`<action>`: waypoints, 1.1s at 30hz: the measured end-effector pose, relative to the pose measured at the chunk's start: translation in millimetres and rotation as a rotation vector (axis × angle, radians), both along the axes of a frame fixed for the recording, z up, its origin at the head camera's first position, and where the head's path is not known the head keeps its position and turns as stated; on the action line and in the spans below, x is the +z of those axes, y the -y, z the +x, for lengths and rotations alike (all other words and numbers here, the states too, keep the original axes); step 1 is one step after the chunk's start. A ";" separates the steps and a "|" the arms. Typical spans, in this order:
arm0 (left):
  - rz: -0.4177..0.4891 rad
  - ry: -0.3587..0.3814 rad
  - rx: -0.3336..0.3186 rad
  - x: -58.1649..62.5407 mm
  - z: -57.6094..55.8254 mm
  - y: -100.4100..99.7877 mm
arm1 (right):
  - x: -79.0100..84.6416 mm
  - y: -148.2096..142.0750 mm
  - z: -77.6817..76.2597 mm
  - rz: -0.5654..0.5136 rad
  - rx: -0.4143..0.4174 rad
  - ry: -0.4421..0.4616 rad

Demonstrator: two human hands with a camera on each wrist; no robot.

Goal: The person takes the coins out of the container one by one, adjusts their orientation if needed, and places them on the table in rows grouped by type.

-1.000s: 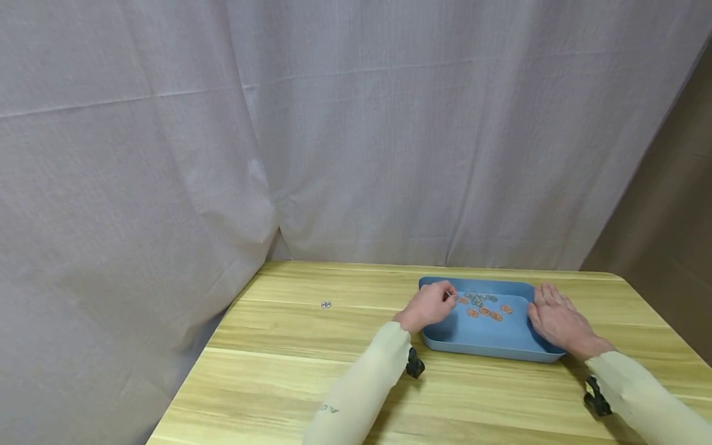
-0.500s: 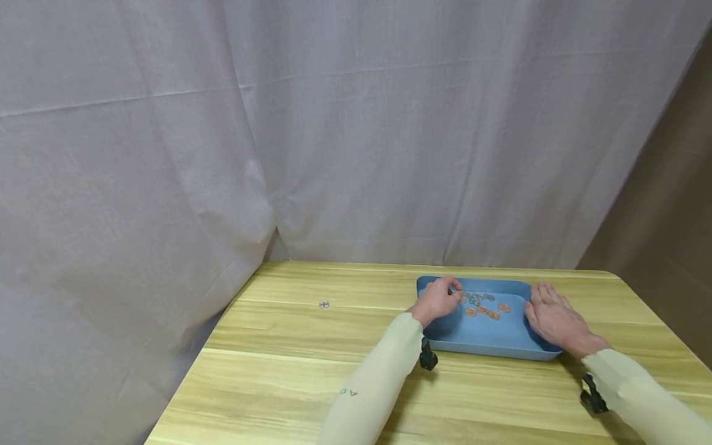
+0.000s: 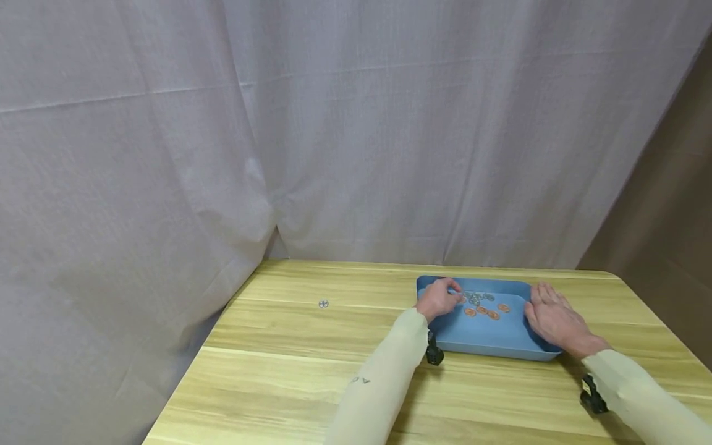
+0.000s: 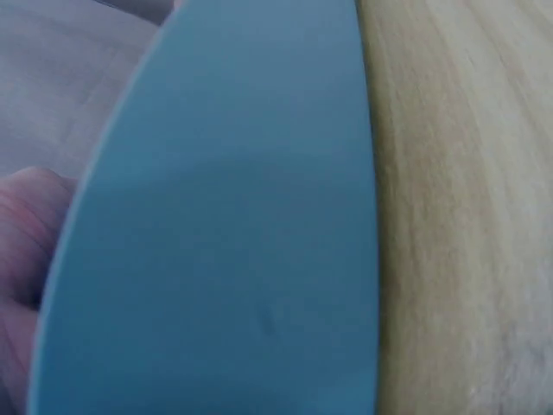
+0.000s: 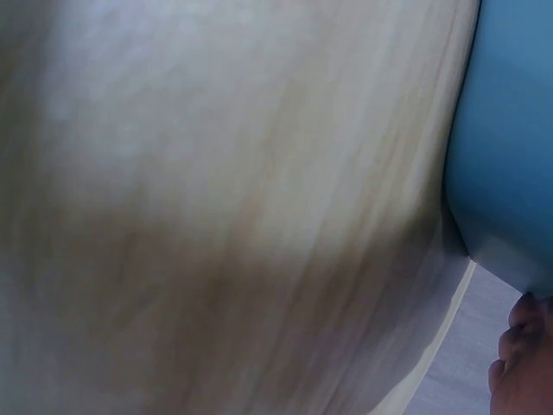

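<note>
A shallow blue tray (image 3: pixel 484 349) sits on the table, with several copper coins (image 3: pixel 493 315) and a cluster of silver coins (image 3: pixel 475 300) on its floor. My left hand (image 3: pixel 439 298) reaches over the tray's left side, fingers bent, thumb and fingertips right at the leftmost coins; I cannot tell whether a coin is pinched there. Over the tray's right wall lies my right hand (image 3: pixel 556 318), fingers extended along the rim. In the left wrist view the tray wall (image 4: pixel 225 216) hides most of the left hand. The right wrist view shows bent-looking fingertips (image 5: pixel 510 341) beside the tray's corner.
Farther left on the wooden table (image 3: pixel 267 383) lies a single silver coin (image 3: pixel 324 304). A grey curtain (image 3: pixel 356 154) hangs behind the table and along its left side. Brown cloth (image 3: pixel 662 247) hangs at the right.
My left hand has moved right and farther into the tray, onto the leftmost coins. My right hand stays at the tray's right wall. The head view has shifted slightly.
</note>
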State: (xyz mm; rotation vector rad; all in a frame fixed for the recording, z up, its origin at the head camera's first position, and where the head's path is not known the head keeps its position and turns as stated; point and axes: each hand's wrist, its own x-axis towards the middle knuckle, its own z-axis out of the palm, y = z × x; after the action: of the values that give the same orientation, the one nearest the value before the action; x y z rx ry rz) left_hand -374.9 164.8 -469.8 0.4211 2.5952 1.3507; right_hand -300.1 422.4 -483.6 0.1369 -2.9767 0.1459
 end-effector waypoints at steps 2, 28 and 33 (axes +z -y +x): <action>-0.028 -0.002 0.008 -1.3 0.0 -1.2 | 0.2 0.4 -0.2 0.003 -0.004 0.002; -0.381 -0.158 0.011 -9.1 -1.2 -9.8 | -1.0 3.3 0.2 -0.006 -0.003 -0.013; -0.421 -0.157 0.000 -8.6 -0.4 -12.0 | -2.8 1.2 0.3 0.000 -0.002 -0.022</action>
State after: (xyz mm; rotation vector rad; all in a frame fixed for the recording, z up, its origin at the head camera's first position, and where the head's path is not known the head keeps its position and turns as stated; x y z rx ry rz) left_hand -375.3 176.9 -478.4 0.4685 2.9031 0.7600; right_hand -299.8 421.2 -486.4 0.1349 -2.9552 0.1439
